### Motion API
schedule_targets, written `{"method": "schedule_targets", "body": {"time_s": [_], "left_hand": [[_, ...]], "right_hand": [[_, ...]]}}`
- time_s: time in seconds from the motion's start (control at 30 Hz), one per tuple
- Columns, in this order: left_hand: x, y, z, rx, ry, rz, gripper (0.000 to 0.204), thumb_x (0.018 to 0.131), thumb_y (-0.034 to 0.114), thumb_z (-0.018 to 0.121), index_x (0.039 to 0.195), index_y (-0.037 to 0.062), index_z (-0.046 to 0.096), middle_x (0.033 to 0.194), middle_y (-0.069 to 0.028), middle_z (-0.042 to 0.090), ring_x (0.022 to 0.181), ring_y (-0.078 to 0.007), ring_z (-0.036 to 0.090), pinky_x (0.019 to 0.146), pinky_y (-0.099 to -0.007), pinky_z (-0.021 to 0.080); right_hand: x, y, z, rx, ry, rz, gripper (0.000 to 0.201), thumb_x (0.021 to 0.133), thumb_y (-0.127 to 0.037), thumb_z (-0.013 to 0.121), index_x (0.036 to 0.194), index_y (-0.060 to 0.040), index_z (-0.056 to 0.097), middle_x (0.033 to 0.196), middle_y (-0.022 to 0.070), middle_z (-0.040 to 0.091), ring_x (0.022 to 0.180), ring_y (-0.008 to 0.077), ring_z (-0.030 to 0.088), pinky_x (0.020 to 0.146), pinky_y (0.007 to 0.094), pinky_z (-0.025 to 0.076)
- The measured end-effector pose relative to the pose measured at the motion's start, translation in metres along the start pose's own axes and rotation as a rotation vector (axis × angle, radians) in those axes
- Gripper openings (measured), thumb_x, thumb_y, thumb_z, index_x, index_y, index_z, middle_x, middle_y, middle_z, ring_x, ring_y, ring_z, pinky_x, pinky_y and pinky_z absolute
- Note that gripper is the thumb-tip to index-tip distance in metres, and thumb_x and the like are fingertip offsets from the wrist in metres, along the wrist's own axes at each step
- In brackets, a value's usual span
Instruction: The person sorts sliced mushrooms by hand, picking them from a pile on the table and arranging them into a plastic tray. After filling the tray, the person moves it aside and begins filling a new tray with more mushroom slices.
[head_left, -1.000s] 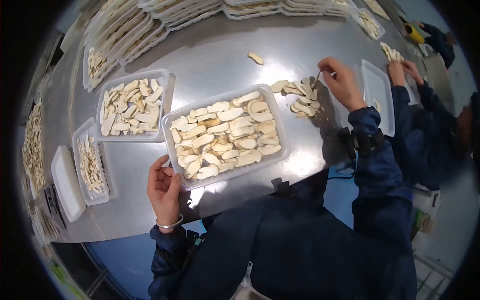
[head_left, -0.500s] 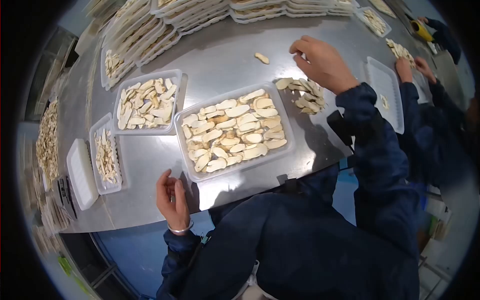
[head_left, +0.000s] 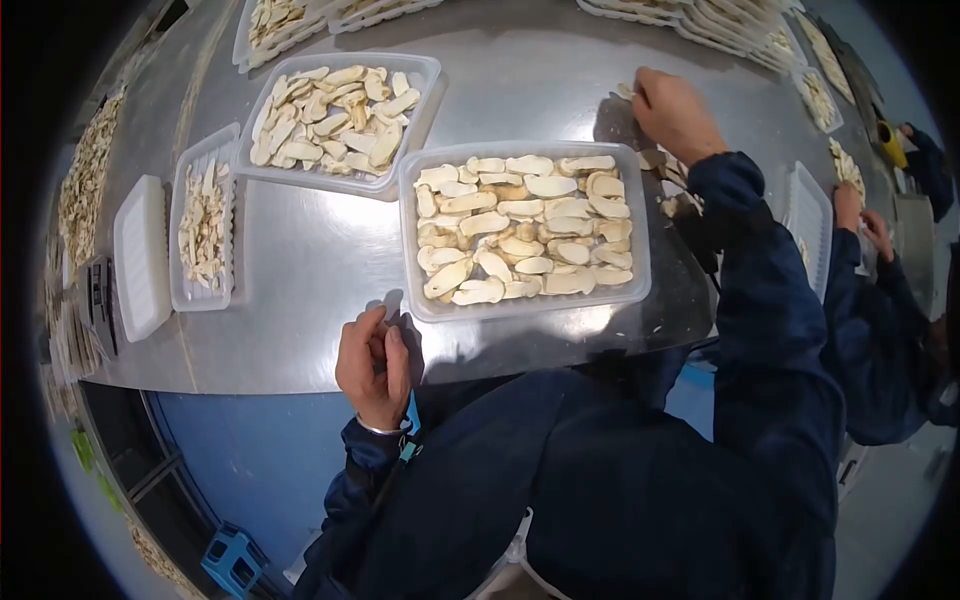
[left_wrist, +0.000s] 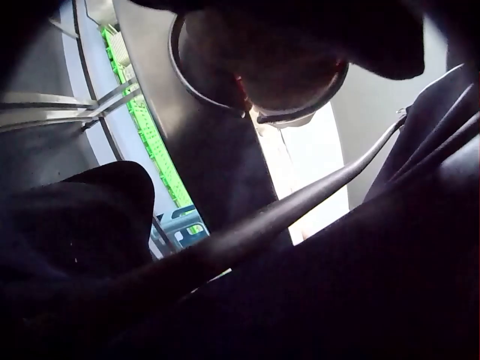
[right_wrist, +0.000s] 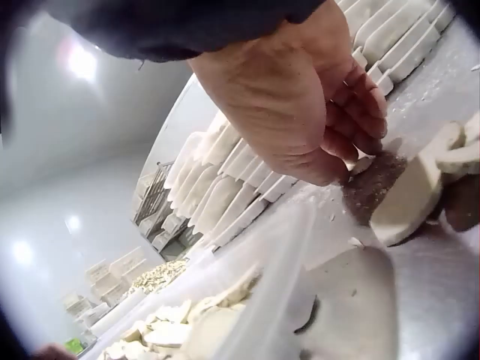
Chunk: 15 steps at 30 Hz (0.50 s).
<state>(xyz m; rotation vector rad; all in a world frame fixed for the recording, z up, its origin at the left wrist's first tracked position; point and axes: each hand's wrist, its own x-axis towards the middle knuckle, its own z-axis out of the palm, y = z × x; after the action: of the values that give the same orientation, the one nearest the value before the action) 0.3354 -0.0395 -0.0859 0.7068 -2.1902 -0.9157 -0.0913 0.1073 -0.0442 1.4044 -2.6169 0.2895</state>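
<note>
A clear plastic tray [head_left: 530,312] filled with rows of pale mushroom slices [head_left: 550,187] sits before me on the metal table. Beyond its far right corner, my right hand [head_left: 680,115] reaches down to the tabletop. In the right wrist view its thumb and curled fingers pinch a small mushroom slice [right_wrist: 362,163], mostly hidden by them. A loose pile of slices [head_left: 655,162] lies partly under my right wrist. My left hand [head_left: 375,368] rests at the table's near edge, loosely curled and holding nothing, left of the tray's near corner. The left wrist view is mostly dark sleeve.
Another tray of slices [head_left: 262,168] touches the filled one's far left corner. A narrower tray of small pieces [head_left: 232,140] and an upturned white tray [head_left: 143,258] stand further left. Stacked trays [head_left: 700,35] line the back. At right, another person's hands [head_left: 848,205] work near a tray [head_left: 818,225].
My right hand leaves the loose pile and moves to the lone slice farther back. The left hand lets go of the filled tray's corner and draws back. The head view shifts left.
</note>
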Motion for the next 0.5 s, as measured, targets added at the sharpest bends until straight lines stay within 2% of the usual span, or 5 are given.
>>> {"method": "schedule_targets", "body": {"time_s": [0.1, 0.2, 0.3, 0.43, 0.5], "left_hand": [[0.002, 0.004, -0.001, 0.049, -0.003, 0.025, 0.027, 0.085, -0.008, 0.063, 0.112, -0.0043, 0.064, 0.074, -0.0064, 0.053, 0.055, -0.0126, 0.042, 0.052, -0.0268, 0.035], [0.001, 0.001, 0.002, 0.036, 0.011, 0.040, 0.026, 0.085, -0.008, 0.064, 0.111, -0.0041, 0.064, 0.074, -0.0063, 0.053, 0.054, -0.0129, 0.042, 0.052, -0.0271, 0.034], [0.003, 0.004, 0.002, 0.066, 0.007, 0.055, 0.024, 0.086, -0.007, 0.064, 0.111, -0.0041, 0.064, 0.074, -0.0060, 0.053, 0.055, -0.0127, 0.042, 0.052, -0.0268, 0.035], [0.002, 0.002, 0.002, 0.096, 0.006, 0.083, 0.023, 0.088, -0.005, 0.064, 0.111, -0.0042, 0.065, 0.075, -0.0057, 0.052, 0.055, -0.0123, 0.043, 0.053, -0.0265, 0.036], [0.002, 0.002, 0.003, 0.096, 0.011, 0.081, 0.023, 0.089, -0.004, 0.064, 0.112, -0.0041, 0.065, 0.075, -0.0055, 0.053, 0.056, -0.0121, 0.044, 0.053, -0.0263, 0.036]], "right_hand": [[-0.022, -0.015, -0.031, 0.159, 0.087, 0.054, 0.012, 0.089, -0.012, 0.060, 0.089, -0.0013, 0.064, 0.081, 0.0184, 0.068, 0.077, 0.0396, 0.067, 0.071, 0.0470, 0.052], [-0.052, -0.058, -0.064, 0.386, 0.106, 0.040, 0.009, 0.088, -0.006, 0.059, 0.090, 0.0001, 0.064, 0.082, 0.0180, 0.067, 0.076, 0.0370, 0.066, 0.070, 0.0427, 0.052], [-0.074, -0.081, -0.062, 0.532, 0.105, -0.056, 0.010, 0.088, -0.002, 0.057, 0.094, 0.0011, 0.064, 0.084, 0.0179, 0.067, 0.077, 0.0358, 0.066, 0.070, 0.0404, 0.052], [-0.089, -0.086, -0.060, 0.557, -0.048, 0.074, 0.011, 0.087, -0.002, 0.057, 0.095, 0.0010, 0.063, 0.088, 0.0180, 0.068, 0.078, 0.0363, 0.066, 0.072, 0.0408, 0.052], [-0.098, -0.083, -0.059, 0.515, -0.030, 0.051, 0.011, 0.087, -0.002, 0.057, 0.096, 0.0010, 0.063, 0.090, 0.0187, 0.068, 0.083, 0.0363, 0.066, 0.075, 0.0408, 0.052]]}}
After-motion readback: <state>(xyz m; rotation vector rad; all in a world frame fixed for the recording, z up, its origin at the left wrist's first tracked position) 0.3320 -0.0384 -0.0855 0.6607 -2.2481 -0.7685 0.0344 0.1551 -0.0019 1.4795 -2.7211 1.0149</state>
